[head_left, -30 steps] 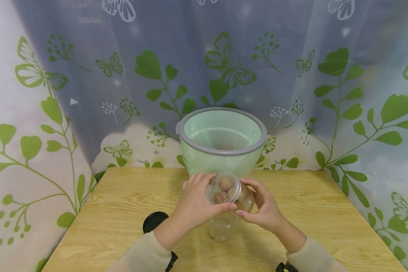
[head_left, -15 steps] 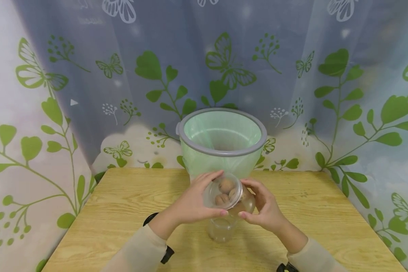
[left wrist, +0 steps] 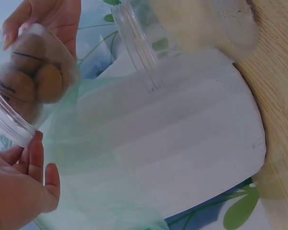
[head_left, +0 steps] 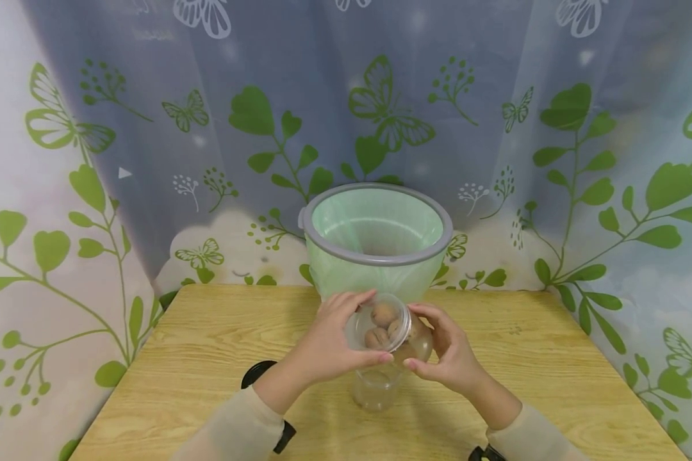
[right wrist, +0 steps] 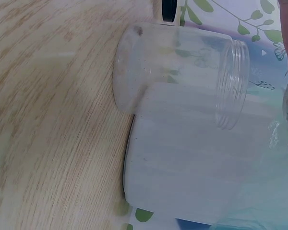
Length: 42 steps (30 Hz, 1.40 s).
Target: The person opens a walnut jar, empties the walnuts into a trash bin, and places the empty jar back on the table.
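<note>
Both hands hold a clear jar tilted in the air, its threaded mouth toward the left hand. Several brown, walnut-like balls lie inside it. My left hand grips around the mouth, with the thumb below and fingers above. On the jar's body, my right hand holds with thumb and fingers from the right. Below them a second clear jar stands uncapped on the table, with no balls visible inside. In the right wrist view that jar shows whole, while the held jar is mostly cut off at the right edge.
Behind the hands stands a pale green bin with a grey rim and a thin liner. A black lid lies on the wooden table, partly behind the left forearm. A patterned curtain hangs behind.
My left hand and forearm have shifted slightly left, and the held jar's mouth has moved a little to the right. In the last half second almost nothing has moved.
</note>
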Tool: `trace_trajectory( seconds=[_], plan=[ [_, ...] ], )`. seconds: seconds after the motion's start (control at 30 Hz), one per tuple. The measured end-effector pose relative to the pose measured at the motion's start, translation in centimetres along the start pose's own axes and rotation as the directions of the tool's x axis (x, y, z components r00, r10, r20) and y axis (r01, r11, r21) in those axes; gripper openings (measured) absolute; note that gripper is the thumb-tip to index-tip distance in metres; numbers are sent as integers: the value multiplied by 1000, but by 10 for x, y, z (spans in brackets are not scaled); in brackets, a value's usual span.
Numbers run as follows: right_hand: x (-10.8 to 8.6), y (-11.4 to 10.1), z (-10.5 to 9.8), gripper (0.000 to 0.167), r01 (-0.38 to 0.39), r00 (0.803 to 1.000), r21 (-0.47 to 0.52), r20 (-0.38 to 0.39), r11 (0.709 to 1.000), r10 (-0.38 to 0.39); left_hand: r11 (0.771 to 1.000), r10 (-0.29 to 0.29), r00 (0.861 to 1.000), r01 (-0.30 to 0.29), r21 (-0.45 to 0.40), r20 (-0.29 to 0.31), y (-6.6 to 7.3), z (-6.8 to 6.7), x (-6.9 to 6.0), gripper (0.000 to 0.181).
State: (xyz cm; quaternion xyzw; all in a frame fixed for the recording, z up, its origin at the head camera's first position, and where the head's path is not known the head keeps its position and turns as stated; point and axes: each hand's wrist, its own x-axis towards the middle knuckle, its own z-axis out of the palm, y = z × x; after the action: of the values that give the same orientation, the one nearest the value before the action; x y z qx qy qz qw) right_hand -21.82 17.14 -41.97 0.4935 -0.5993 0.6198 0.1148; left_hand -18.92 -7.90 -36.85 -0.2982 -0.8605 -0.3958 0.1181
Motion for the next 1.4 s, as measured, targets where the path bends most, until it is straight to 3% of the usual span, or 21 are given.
trace_trajectory(
  seconds=[0.3, 0.63, 1.03, 1.3, 1.4],
  plan=[
    [2, -1, 1, 74, 37, 999, -19, -7, 999, -38, 989, -51, 996, 61, 135, -75, 10, 4, -2, 99],
    [-1, 0, 1, 76, -10, 1000, -48, -19, 999, 9, 972, -134, 985, 152, 178, -111, 19, 6, -2, 97],
    [0, 2, 1, 75, 33, 999, -44, -22, 999, -33, 971, -128, 986, 147, 191, -111, 18, 6, -3, 98],
    [1, 3, 1, 73, 57, 998, -35, -26, 998, -58, 970, -128, 989, 141, 196, -77, 16, 6, -3, 103],
    [1, 3, 1, 73, 53, 998, -31, -24, 998, -54, 980, -99, 994, 107, 167, -52, 15, 4, -2, 106]
  ],
)
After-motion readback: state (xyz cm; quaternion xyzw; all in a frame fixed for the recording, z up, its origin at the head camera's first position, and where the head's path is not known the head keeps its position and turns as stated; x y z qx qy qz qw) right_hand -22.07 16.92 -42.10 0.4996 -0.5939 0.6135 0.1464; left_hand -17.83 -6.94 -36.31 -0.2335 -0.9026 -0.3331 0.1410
